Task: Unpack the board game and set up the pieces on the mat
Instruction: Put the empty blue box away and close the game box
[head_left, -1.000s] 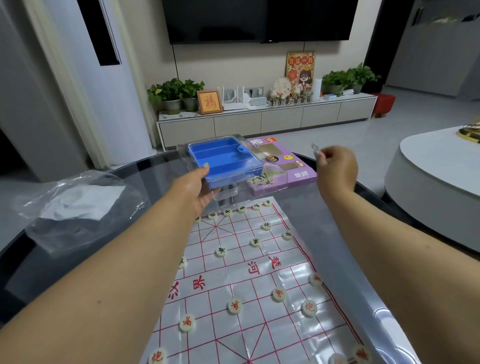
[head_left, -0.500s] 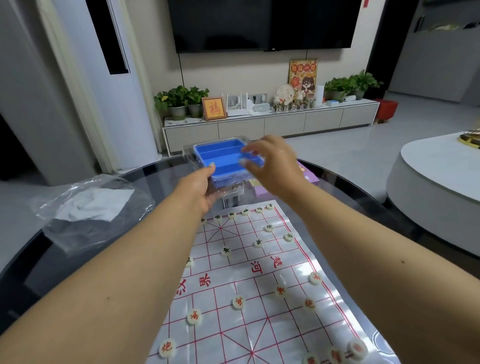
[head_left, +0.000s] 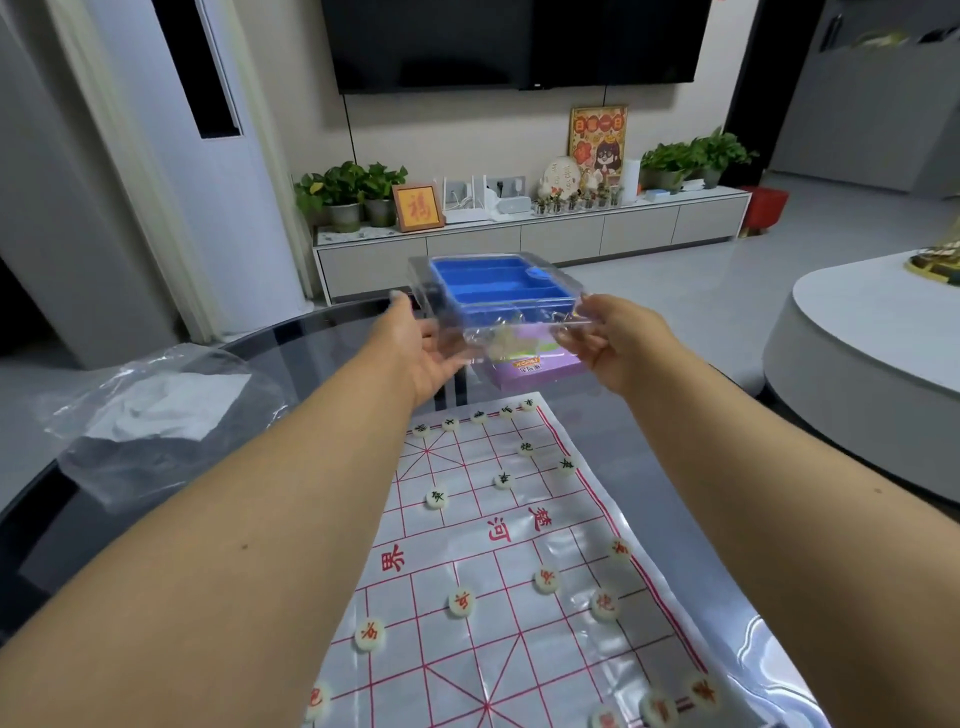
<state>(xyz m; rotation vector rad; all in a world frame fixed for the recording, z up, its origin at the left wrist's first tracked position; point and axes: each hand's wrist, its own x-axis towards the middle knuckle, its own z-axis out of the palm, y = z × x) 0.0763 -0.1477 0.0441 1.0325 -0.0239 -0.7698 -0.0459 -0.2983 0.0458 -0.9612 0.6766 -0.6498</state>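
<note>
Both hands hold a clear case (head_left: 498, 306) with a blue tray (head_left: 501, 286) inside, its compartments bare, above the far end of the mat (head_left: 498, 582). The left hand (head_left: 415, 353) cups it from below with fingers loosely spread; the right hand (head_left: 602, 340) pinches its right edge. Round pieces (head_left: 461, 603) sit on the mat's grid, and a purple box (head_left: 535, 371) lies just beyond the mat.

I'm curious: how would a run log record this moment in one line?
left hand: supports clear case | right hand: grips case | blue tray: empty | pieces: on mat

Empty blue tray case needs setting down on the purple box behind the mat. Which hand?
Probably right. The right hand pinches the clear case at its corner, directly over the purple box; the left hand only supports it.
</note>
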